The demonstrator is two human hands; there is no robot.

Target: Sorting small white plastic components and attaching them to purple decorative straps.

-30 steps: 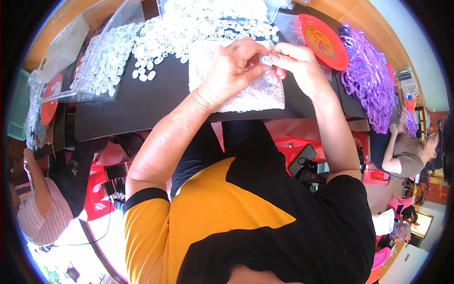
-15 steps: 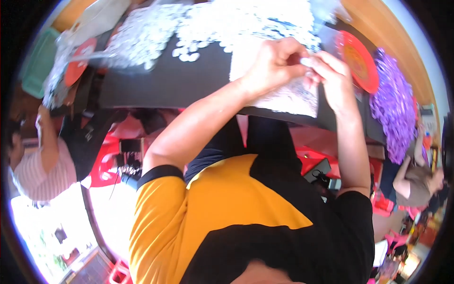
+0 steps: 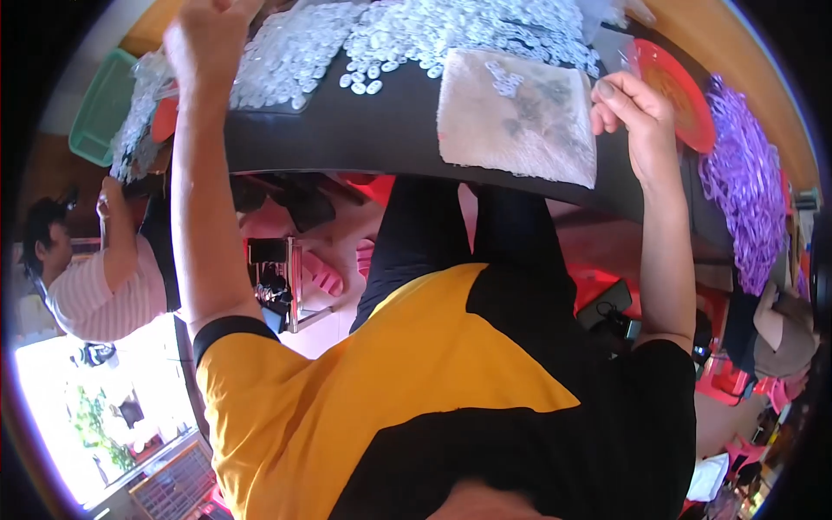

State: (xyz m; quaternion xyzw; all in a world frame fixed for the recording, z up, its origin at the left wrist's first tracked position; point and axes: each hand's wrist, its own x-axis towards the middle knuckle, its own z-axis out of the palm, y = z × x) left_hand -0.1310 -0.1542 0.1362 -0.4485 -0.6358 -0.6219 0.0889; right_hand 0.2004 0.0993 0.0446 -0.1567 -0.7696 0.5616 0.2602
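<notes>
My left hand (image 3: 206,39) is raised at the far left of the table, partly cut off by the upper picture edge. Its fingers look curled together, and what they hold cannot be made out. My right hand (image 3: 640,111) is beside the right edge of a stained pale cloth (image 3: 485,130), thumb pressed to curled fingers; anything between them is hidden. Several small clear pieces (image 3: 503,80) lie on the cloth. Behind it spreads a large pile of clear oval plastic rings (image 3: 468,30), with another heap of rings (image 3: 290,56) nearer my left arm.
A red round plate (image 3: 680,87) stands right of my right hand, beside a hanging bundle of purple plastic chain (image 3: 745,186). At far left are a green tray (image 3: 97,113), clear strands (image 3: 143,117) and a seated person (image 3: 108,286). Another person (image 3: 780,334) sits far right.
My hands were together over the cloth, fingers around a small pale piece. The left has swung far left and away; the right has shifted a little right, uncovering the cloth.
</notes>
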